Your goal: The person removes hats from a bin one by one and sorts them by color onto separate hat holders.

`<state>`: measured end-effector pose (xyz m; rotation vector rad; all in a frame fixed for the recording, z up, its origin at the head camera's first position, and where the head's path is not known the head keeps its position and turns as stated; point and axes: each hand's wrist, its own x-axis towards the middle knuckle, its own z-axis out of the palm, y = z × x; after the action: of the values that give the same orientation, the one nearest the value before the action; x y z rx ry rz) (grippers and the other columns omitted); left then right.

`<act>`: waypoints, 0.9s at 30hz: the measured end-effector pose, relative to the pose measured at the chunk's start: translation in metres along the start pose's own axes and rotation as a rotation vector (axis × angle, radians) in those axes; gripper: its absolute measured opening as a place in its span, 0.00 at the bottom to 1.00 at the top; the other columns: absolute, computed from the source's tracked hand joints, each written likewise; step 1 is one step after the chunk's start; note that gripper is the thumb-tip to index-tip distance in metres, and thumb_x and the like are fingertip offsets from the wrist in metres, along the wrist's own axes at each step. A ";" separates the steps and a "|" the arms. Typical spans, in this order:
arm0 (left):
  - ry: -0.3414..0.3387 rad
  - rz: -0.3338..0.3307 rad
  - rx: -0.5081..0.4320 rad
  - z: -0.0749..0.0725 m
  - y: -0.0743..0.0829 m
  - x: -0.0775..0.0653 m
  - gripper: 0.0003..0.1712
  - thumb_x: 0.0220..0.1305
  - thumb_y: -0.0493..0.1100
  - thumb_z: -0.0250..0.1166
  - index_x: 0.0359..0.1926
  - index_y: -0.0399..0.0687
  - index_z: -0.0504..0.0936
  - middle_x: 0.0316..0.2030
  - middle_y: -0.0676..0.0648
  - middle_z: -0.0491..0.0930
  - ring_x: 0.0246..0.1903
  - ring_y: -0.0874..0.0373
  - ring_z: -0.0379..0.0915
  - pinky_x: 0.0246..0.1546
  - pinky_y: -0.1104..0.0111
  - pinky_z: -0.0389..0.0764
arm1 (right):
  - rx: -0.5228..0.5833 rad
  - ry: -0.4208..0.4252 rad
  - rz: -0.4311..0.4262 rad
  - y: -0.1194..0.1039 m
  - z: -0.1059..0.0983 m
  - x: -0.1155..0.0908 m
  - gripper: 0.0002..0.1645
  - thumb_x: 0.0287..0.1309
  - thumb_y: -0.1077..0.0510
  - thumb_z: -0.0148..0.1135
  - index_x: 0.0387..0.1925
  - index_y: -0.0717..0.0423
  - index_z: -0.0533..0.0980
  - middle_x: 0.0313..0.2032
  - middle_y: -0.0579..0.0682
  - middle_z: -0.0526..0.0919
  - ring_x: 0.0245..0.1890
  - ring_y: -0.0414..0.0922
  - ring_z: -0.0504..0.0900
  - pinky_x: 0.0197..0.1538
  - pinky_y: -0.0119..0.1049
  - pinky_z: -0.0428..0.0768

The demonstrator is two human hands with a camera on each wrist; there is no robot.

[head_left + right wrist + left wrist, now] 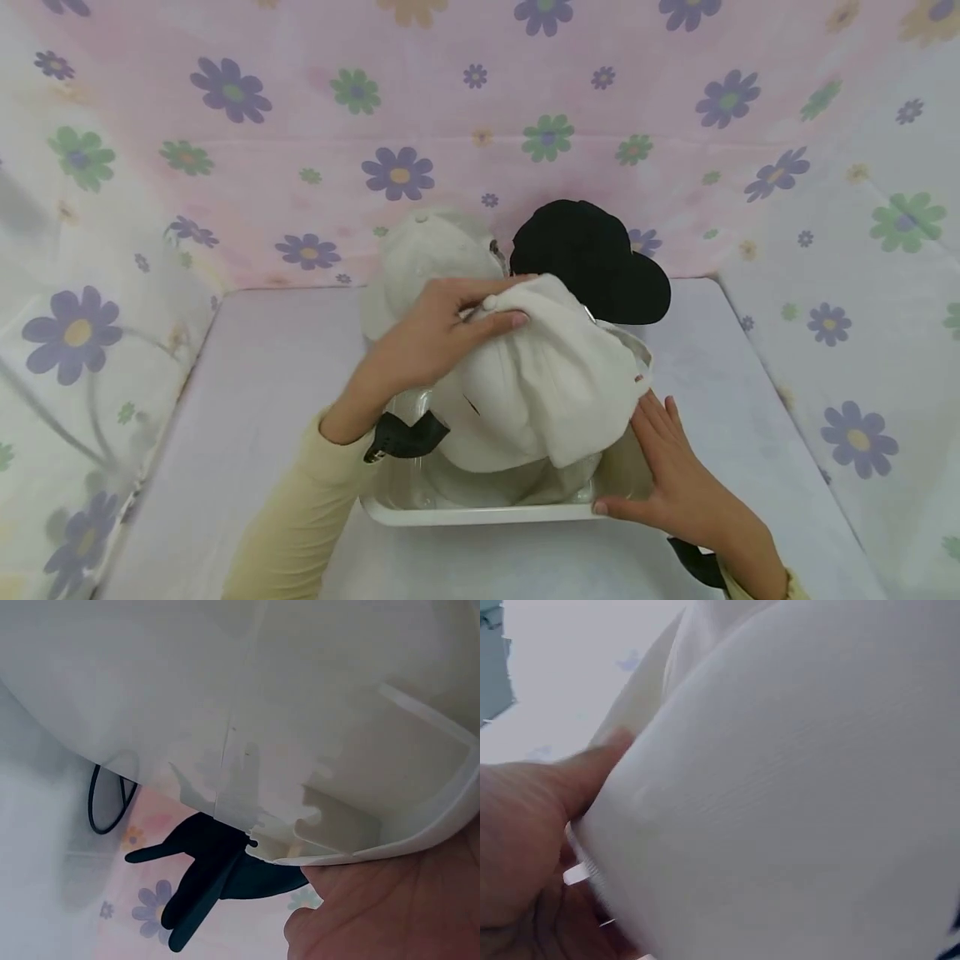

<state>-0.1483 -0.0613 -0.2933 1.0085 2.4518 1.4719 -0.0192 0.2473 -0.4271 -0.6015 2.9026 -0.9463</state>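
A white baseball cap [536, 379] is lifted over a white tray [480, 517], its crown creased and its back strap towards the right. My left hand [442, 325] pinches the crown near the top button, thumb on the near side. In the left wrist view the thumb [592, 769] lies against pale cloth. On the tray's right side rests my right hand [690, 479], fingers extended and thumb at the front rim; the fingertips reach close to the cap's strap. Pale cloth in clear wrap [510, 483] shows in the tray under the cap.
Behind the tray, an off-white cap [431, 250] stands at the left and a black cap [581, 254] at the right, its brim pointing right. A white-covered table [262, 375] lies beneath, with flowered cloth walls [480, 108] at the back and both sides.
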 end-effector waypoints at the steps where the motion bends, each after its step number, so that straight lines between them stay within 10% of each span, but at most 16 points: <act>1: 0.051 0.011 0.004 -0.007 0.007 -0.002 0.25 0.70 0.47 0.67 0.66 0.57 0.80 0.61 0.54 0.81 0.56 0.65 0.77 0.56 0.64 0.78 | -0.002 0.005 -0.008 0.000 0.000 0.000 0.80 0.44 0.33 0.79 0.82 0.50 0.36 0.82 0.51 0.37 0.81 0.46 0.31 0.77 0.40 0.21; 8: 0.452 0.184 0.153 -0.051 0.045 -0.002 0.23 0.68 0.41 0.69 0.63 0.51 0.82 0.53 0.49 0.86 0.46 0.63 0.80 0.48 0.71 0.77 | -0.038 0.047 -0.038 0.001 0.002 0.001 0.82 0.41 0.28 0.78 0.81 0.58 0.39 0.81 0.57 0.41 0.81 0.46 0.33 0.76 0.34 0.20; 13: 0.583 0.336 0.347 -0.071 0.030 0.017 0.23 0.67 0.39 0.69 0.62 0.45 0.82 0.54 0.44 0.86 0.49 0.56 0.82 0.48 0.70 0.76 | -0.029 0.034 -0.015 0.002 0.002 0.000 0.83 0.41 0.28 0.78 0.82 0.56 0.38 0.82 0.55 0.40 0.81 0.46 0.31 0.76 0.34 0.20; 27: 0.148 -0.081 0.422 -0.073 -0.093 0.074 0.27 0.74 0.42 0.63 0.71 0.48 0.74 0.68 0.42 0.74 0.68 0.46 0.69 0.67 0.53 0.72 | -0.026 0.047 -0.038 0.002 0.000 0.000 0.82 0.41 0.27 0.77 0.82 0.56 0.39 0.81 0.57 0.42 0.81 0.47 0.33 0.74 0.28 0.21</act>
<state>-0.2800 -0.1010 -0.3139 0.8705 2.9505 1.0612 -0.0198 0.2492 -0.4283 -0.6471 2.9592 -0.9410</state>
